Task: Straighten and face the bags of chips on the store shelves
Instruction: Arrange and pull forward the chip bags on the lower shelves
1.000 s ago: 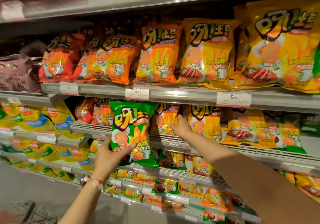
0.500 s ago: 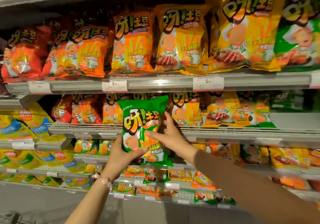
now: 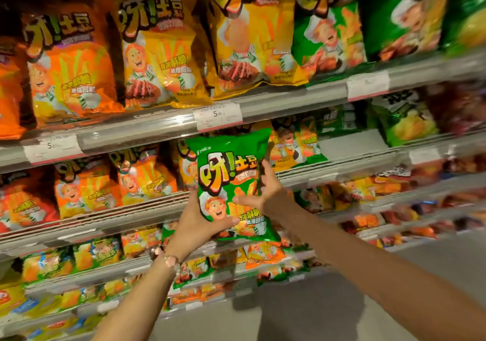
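Upright, green chip bag [image 3: 231, 182] held by left hand [image 3: 200, 225], right hand [image 3: 268, 196].

Bag [image 3: 231, 182] in front of 2nd shelf [image 3: 342, 167], betw my L hand [image 3: 200, 225] & R hand [image 3: 268, 196]; price tag [image 3: 218, 115] just above.

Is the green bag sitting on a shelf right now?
No, both the left hand and right hand hold the green bag in front of the shelves.

Both hands raised, left hand [image 3: 196, 226] and right hand [image 3: 265, 196] gripping.
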`<state>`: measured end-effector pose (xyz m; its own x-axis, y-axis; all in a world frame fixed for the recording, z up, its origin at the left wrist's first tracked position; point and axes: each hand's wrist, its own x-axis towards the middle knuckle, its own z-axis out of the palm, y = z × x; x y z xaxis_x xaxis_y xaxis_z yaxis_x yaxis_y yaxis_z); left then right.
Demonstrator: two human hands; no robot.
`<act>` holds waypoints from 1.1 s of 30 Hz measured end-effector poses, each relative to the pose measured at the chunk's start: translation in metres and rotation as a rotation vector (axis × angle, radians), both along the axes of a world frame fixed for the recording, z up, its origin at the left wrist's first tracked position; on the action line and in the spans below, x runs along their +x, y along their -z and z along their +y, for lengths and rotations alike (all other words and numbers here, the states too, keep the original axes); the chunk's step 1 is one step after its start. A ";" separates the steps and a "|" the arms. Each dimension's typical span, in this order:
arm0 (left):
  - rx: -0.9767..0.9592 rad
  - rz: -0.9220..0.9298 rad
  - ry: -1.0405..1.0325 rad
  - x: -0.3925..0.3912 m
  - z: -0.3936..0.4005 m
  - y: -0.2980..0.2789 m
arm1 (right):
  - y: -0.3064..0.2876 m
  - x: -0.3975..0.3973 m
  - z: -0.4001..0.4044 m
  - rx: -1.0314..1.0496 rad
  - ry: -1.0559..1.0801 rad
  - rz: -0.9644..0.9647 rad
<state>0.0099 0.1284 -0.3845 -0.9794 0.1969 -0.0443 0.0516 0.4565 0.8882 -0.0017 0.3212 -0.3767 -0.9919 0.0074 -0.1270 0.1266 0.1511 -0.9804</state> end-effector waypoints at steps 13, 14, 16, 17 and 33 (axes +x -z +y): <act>-0.534 0.706 0.059 -0.057 0.144 -0.014 | -0.015 0.002 0.207 0.015 0.374 -0.020; -0.627 0.694 0.070 -0.063 0.157 -0.012 | -0.016 -0.002 0.220 0.012 0.392 -0.006; -0.811 0.575 0.096 -0.074 0.180 -0.004 | -0.018 -0.012 0.244 -0.008 0.403 0.025; -0.894 0.521 0.095 -0.080 0.190 0.001 | -0.020 -0.019 0.255 -0.014 0.404 0.040; -1.294 0.403 -0.157 -0.107 0.229 0.034 | -0.025 -0.108 0.316 0.017 0.330 0.206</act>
<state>-0.0968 0.3579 -0.4182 -0.9762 0.1194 0.1813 0.0740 0.9682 -0.2392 -0.1097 0.6370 -0.3518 -0.9406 0.3307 0.0774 -0.0280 0.1517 -0.9880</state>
